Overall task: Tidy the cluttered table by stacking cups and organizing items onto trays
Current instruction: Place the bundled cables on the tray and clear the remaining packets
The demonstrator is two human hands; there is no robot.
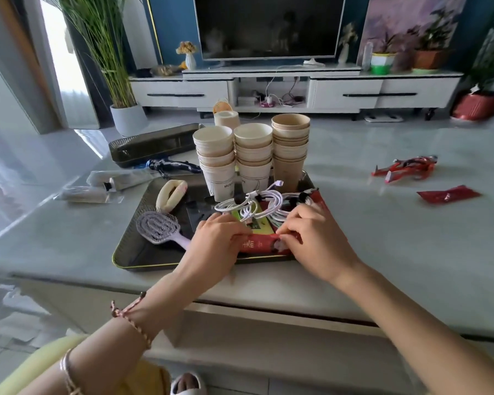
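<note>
Fingers of the left hand and right hand curl down and pinch the top edge of a red snack packet, one hand at each end. The packet lies at 5 o'clock on the dark tray, against its near rim. Just beyond the knuckles, toward 1 o'clock, sits a tangle of white cables. Three cup stacks stand side by side at the tray's 12 o'clock. A lilac hairbrush rests at 8 o'clock. On the tabletop, red wrappers lie well apart at 2 o'clock, and a second tray sits at 11 o'clock.
</note>
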